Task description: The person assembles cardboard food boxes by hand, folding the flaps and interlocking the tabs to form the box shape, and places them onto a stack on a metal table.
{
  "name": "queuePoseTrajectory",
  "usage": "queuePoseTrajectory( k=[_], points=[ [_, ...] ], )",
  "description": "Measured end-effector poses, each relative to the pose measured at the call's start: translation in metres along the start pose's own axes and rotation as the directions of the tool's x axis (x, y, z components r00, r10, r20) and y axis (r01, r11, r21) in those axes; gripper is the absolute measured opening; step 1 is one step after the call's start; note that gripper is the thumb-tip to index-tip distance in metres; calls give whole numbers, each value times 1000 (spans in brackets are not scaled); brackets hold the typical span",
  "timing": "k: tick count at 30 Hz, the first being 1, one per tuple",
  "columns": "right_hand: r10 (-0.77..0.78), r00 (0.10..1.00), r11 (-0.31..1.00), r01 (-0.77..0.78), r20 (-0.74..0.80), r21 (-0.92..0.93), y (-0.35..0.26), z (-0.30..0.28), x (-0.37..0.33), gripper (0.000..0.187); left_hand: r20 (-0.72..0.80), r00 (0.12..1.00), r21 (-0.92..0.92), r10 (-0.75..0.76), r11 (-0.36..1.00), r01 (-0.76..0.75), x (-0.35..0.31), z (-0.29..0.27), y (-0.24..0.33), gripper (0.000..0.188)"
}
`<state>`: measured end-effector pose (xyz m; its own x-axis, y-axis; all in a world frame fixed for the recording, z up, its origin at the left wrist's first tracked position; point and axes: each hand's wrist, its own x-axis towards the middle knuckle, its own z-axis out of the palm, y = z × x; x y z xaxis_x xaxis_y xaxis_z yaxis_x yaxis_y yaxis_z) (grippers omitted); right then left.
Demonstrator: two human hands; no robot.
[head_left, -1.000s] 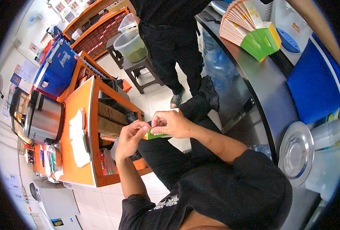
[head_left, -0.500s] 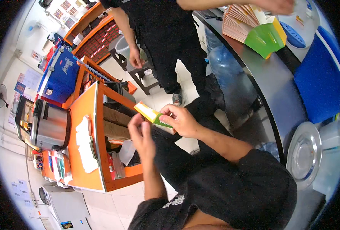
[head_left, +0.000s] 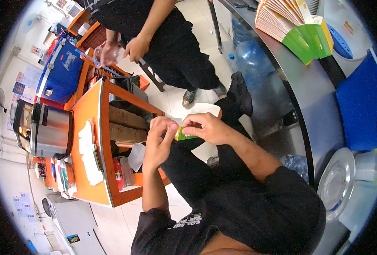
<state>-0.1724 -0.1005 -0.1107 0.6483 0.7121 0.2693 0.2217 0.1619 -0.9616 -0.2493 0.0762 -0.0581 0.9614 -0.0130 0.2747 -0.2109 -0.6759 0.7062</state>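
Note:
Between my hands, above my lap, is a small green and yellow folded card carton [head_left: 182, 135]. My left hand [head_left: 159, 138] pinches its yellow end between thumb and fingers. The fingers of my right hand [head_left: 207, 127] close on its green side, with white scalloped shapes showing at the edge. Much of the carton is covered by my fingers. A fanned stack of similar green and yellow cartons [head_left: 307, 42] lies on the dark table to my right, apart from both hands.
A person in black [head_left: 167, 46] stands ahead, hands around something clear. At left an orange counter [head_left: 88, 187] bears a steel cooker [head_left: 54, 131] and papers. On the right are a blue oval object [head_left: 340, 41], a blue chair-like panel [head_left: 360, 106], a round metal lid [head_left: 336, 182] and water jugs [head_left: 250, 57].
My left hand has come in from beside the carton and now grips its yellow end. The carton shows less between my hands. The other person has shifted left, bringing both hands together.

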Motion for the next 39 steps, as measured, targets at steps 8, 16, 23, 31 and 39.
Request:
queuePoseTrajectory(
  k=[8, 16, 23, 31, 39],
  points=[
    [153, 973, 950, -193, 171, 247, 17, -12, -3, 22, 109, 981, 71, 163, 983, -171, 21, -2, 8, 8],
    [15, 884, 921, 170, -468, 351, -8, -24, 10, 22, -342, 938, -336, -51, 939, -71, 50, 70, 25, 43],
    [-444, 663, 868, 152, -603, -472, -33, -57, -7, 27, -508, 847, -418, -156, 905, -83, 64, 83, 29, 47],
    [43, 899, 978, 51, -435, 202, -22, -83, -13, 54, -350, 910, -483, -221, 875, 27, 53, 85, 37, 44],
    [-124, 800, 986, 168, -586, 21, -1, -65, -2, 36, -110, 919, -820, -378, 557, 131, 57, 79, 49, 43]
  ],
)
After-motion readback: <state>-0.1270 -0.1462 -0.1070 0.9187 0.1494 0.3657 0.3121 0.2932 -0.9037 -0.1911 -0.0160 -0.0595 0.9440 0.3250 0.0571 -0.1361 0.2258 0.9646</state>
